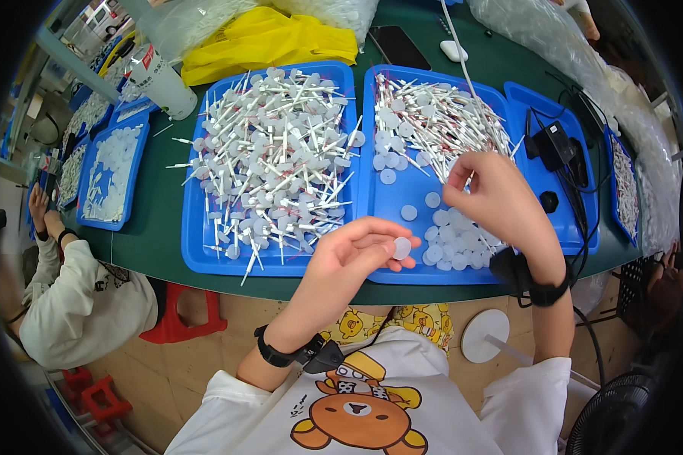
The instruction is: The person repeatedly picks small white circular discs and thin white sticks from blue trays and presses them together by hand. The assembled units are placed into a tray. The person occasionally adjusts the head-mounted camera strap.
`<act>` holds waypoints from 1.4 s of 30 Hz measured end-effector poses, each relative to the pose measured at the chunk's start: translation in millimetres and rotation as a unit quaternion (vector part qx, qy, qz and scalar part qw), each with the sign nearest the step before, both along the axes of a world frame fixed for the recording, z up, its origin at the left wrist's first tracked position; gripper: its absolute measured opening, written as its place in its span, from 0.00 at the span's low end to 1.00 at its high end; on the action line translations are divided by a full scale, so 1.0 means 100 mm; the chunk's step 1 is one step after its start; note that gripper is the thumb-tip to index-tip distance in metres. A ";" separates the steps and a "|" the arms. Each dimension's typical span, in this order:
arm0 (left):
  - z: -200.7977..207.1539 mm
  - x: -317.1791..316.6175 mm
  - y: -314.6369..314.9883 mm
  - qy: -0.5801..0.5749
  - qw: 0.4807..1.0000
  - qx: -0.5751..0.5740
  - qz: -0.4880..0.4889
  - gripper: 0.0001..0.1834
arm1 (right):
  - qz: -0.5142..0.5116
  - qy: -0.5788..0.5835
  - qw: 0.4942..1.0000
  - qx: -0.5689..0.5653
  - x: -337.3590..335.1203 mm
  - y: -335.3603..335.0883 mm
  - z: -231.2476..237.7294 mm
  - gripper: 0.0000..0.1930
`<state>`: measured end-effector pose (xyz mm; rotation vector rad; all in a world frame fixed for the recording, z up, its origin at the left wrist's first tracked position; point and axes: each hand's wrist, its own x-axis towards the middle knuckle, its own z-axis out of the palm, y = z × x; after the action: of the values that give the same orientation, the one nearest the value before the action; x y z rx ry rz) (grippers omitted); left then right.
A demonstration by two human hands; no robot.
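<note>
Plastic disc (403, 248): translucent, at 3 o'clock from the left palm.
Left hand (357, 252): palm up, thumb and fingers gripping that 1 disc.
Right hand (495, 196): at 2 o'clock, fingertips drawn together; cannot tell whether they pinch anything.
White stems (432, 125): heaped at 1 o'clock in the blue tray (387, 208).
Loose discs (454, 241): at 3 o'clock, same tray.
Disc rim: light thumb pressure should keep the face exposed; squeezing might tip it.

A dark green tabletop (158, 227) carries a wide rectangular blue plastic tray (196, 256), a second blue plastic tray (387, 216) just right of it, and a smaller blue plastic tray (102, 224) farther left. Beyond lie a crumpled yellow plastic bag (273, 45), a flat black phone (400, 48) and a small rounded white object (454, 51).
</note>
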<state>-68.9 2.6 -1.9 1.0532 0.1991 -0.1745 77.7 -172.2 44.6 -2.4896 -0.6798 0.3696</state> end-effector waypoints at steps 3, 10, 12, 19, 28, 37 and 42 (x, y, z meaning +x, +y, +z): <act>-0.01 -0.01 0.04 -0.020 1.000 -0.018 0.001 0.14 | -0.010 0.064 0.991 0.115 -0.36 -0.13 0.24 0.06; -0.02 -0.01 0.05 -0.026 0.990 -0.135 0.022 0.16 | 0.070 0.116 0.951 0.279 -0.86 -0.38 0.15 0.11; -0.03 -0.03 0.07 -0.026 0.989 -0.145 0.011 0.16 | 0.067 0.096 0.952 0.281 -0.87 -0.37 0.10 0.10; 0.00 -0.06 0.09 -0.040 0.990 -0.133 -0.016 0.16 | 0.090 0.043 0.956 0.275 -0.84 -0.37 0.09 0.10; 0.02 -0.07 0.08 -0.120 0.992 0.027 -0.025 0.13 | 0.183 -0.268 0.933 0.158 -0.83 -0.32 0.09 0.16; 0.06 -0.07 0.03 -0.084 0.996 0.030 -0.009 0.13 | 0.211 -0.404 0.885 0.096 -0.88 -0.36 0.14 0.16; 0.01 -0.08 0.01 -0.096 0.995 0.010 -0.013 0.14 | 0.214 -0.385 0.892 0.106 -0.90 -0.36 0.11 0.15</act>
<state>-76.7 3.4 -0.7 1.0862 0.0145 -0.0937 -12.0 -208.1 55.9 -2.2062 -1.4959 -0.5643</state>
